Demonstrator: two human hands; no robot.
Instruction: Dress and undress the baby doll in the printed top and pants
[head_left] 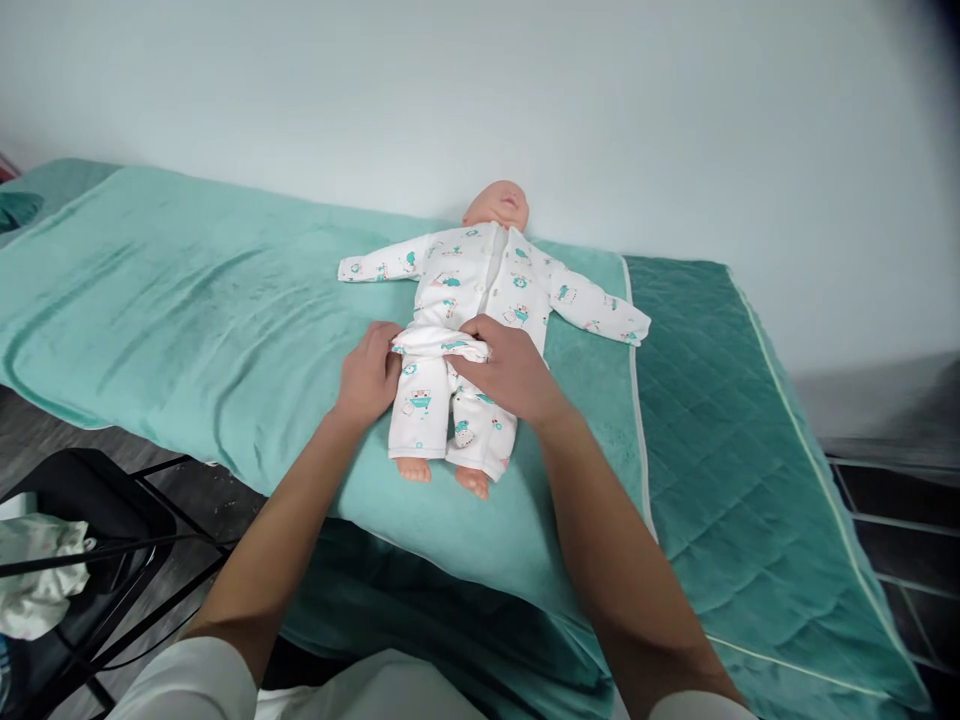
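A baby doll point(497, 205) lies on its back, its head toward the wall and its bare feet toward me. It wears a white printed top point(457, 265) with long sleeves spread to both sides and white printed trousers point(420, 400). My left hand point(371, 370) grips the trousers' waistband at the doll's hip on the left. Over the doll's middle, my right hand point(510, 365) pinches the bunched waistband point(442, 343) between thumb and fingers. The top's front hangs slightly parted below the neck. Both lower legs are inside the trouser legs.
A light green blanket point(225, 270) covers the bed under the doll. Darker quilted fabric point(720, 420) shows at the right. Behind stands a white wall point(337, 100). At the lower left, a black folding chair point(105, 490) carries printed cloth point(45, 565).
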